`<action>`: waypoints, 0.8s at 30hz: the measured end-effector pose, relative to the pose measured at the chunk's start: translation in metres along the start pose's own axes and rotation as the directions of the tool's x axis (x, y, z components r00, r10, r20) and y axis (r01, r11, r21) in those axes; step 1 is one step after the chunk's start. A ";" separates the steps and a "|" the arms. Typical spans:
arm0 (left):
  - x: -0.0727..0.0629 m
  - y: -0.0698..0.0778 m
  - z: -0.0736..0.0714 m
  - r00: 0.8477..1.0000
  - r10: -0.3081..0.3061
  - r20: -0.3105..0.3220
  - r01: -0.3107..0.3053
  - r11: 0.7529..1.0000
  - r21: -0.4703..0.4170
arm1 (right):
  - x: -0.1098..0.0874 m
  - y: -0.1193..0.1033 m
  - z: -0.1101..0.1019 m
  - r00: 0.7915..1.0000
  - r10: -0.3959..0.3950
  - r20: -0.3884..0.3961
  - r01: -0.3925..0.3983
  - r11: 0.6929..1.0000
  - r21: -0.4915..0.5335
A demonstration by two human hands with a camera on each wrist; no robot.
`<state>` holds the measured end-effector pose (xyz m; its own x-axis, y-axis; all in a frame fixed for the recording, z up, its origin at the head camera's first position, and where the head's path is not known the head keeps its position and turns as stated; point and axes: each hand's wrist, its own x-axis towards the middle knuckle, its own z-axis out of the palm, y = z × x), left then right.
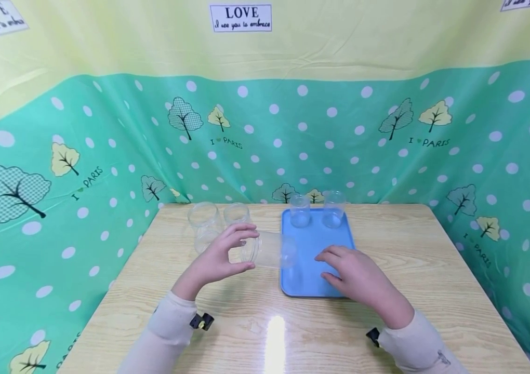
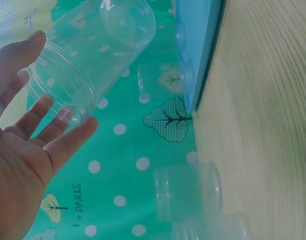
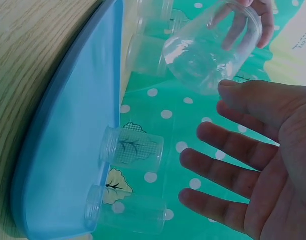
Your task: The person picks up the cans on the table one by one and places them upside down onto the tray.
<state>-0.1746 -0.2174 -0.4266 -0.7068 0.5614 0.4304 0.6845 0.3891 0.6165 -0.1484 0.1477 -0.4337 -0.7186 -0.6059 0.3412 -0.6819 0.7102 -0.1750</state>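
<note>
fingers (image 1: 241,231) of my left hand (image 1: 213,259) grip one clear jar (image 1: 269,250) at the blue tray (image 1: 314,280) edge; right hand (image 1: 358,278) hovers flat, holding nothing; two jars (image 1: 300,210) on tray, two jars (image 1: 205,221) off.

A light wooden table (image 1: 414,259) with visible grain carries a blue rectangular tray (image 1: 312,244), placed slightly right of centre with one short side toward the far edge. Two clear plastic jars, a wider jar (image 1: 204,224) and a narrower jar (image 1: 237,213), stand upright directly on the tabletop near its far left corner, just beside each other and left of the tray. A bright patch of reflected light (image 1: 274,337) lies on the wood near the front edge.
</note>
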 end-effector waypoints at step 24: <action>0.004 0.004 0.010 0.998 0.009 -0.056 -0.022 0.969 -0.247 | 0.001 0.008 -0.005 0.986 0.051 -0.156 0.037 0.859 0.510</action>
<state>-0.1733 -0.2066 -0.4291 -0.7095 0.5235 0.4718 0.6347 0.1838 0.7506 -0.1533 0.1545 -0.4301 -0.7222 -0.5058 0.4718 -0.6817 0.4053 -0.6091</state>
